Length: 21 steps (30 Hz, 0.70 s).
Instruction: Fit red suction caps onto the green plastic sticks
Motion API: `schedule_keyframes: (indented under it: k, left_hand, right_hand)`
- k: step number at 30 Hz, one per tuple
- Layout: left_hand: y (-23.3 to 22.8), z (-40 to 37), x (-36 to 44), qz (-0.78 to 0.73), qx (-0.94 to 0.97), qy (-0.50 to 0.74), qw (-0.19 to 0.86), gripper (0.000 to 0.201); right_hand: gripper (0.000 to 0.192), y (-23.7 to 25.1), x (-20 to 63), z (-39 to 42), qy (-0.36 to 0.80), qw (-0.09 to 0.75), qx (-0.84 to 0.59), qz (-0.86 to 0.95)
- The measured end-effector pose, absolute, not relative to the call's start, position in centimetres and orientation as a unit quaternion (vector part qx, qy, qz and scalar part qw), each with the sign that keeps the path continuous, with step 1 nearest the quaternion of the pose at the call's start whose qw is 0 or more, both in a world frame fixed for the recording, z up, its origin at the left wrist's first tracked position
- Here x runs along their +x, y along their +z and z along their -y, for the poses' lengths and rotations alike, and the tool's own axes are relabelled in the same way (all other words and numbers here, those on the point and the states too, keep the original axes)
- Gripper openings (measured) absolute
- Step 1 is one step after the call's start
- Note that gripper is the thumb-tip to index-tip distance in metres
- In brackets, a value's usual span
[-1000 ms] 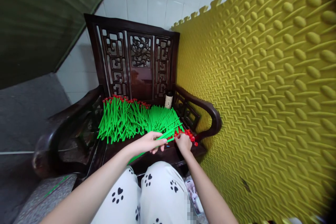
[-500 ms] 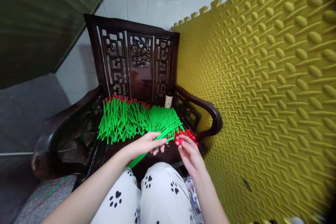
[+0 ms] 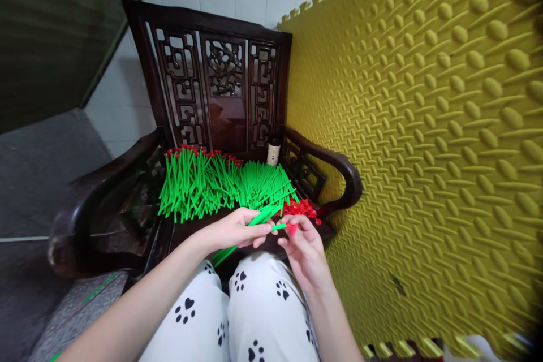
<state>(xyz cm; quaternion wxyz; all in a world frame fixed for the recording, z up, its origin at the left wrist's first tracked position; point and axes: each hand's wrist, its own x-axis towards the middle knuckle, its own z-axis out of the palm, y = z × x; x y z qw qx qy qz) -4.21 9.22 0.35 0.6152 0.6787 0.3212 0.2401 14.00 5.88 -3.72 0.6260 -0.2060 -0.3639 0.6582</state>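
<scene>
My left hand is closed around a small bunch of thin green sticks, whose lower ends slant down past my wrist. One of these sticks points right, its tip reaching a small red cap. That cap is pinched between the fingers of my right hand; how far the stick sits in it cannot be made out. Just behind my right hand is a heap of red caps. On the seat lie a pile of green sticks with red ends and, beside it, more green sticks.
The piles rest on a dark carved wooden chair with curved armrests. A beige cylinder with a dark top stands at the seat's back. A yellow textured foam mat rises on the right. My knees in paw-print trousers face the seat.
My hands have come closer together, and the green stick's tip now meets the red cap in my right fingers. The view has shifted slightly, with the chair a little higher in frame.
</scene>
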Motion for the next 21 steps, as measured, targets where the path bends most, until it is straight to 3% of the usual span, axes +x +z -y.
schedule_keyframes:
  k: [9, 21]
  left_hand:
    - [0.5, -8.4, -4.1, -0.322, 0.740, 0.219, 0.549, 0.038]
    - [0.5, -8.3, -4.2, -0.286, 0.855, 0.226, 0.369, 0.018]
  right_hand:
    - [0.009, -3.6, 15.0, -5.7, 0.722, 0.562, -0.176, 0.364]
    - [0.012, -3.3, 15.4, -5.8, 0.773, 0.519, -0.182, 0.316]
